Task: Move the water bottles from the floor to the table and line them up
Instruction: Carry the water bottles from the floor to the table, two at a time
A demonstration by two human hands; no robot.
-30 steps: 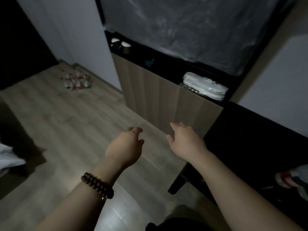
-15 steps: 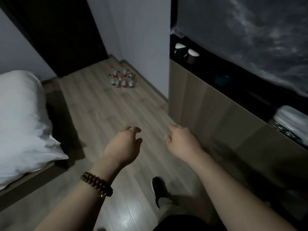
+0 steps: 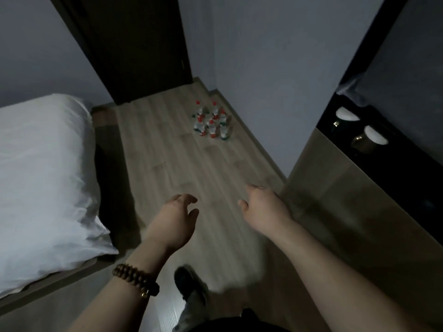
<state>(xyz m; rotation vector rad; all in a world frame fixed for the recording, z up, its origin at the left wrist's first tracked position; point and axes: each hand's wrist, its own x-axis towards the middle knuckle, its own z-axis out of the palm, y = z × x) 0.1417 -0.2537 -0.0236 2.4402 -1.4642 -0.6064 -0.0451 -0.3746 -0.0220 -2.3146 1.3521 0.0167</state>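
A pale wood floor [image 3: 167,164] ran from the near edge to the far wall. A bed [image 3: 43,164] with white bedding filled the left side and a dark door [image 3: 134,44] stood at the far end. On the right was a wooden cabinet [image 3: 335,188] with a dark recess above it. Whether this was the table meant by the task could not be told.

Both forearms reached out over the near floor. The left hand [image 3: 175,219] hung with its fingers loosely bent and its thumb apart, holding nothing. The right hand [image 3: 263,209] was also empty, its fingers curled lightly downward.

The water bottles [image 3: 212,122], red-capped, stood upright in a tight cluster on the far floor, just beside the right-hand wall and well apart from both hands. None had been picked up.

Nearer were a dark shoe [image 3: 189,283] and a beaded bracelet [image 3: 135,279] on the left wrist. Two white-lidded cups [image 3: 375,137] sat in the recess.

The main risk was probably the packing. The bottles stood so close together that fingers closing round one could tip its neighbours, and any that fell might roll across the floor. The dim light would make the clear bottles harder to judge. Carrying several at once could cause a drop, and the bed's corner narrowed the walkway.
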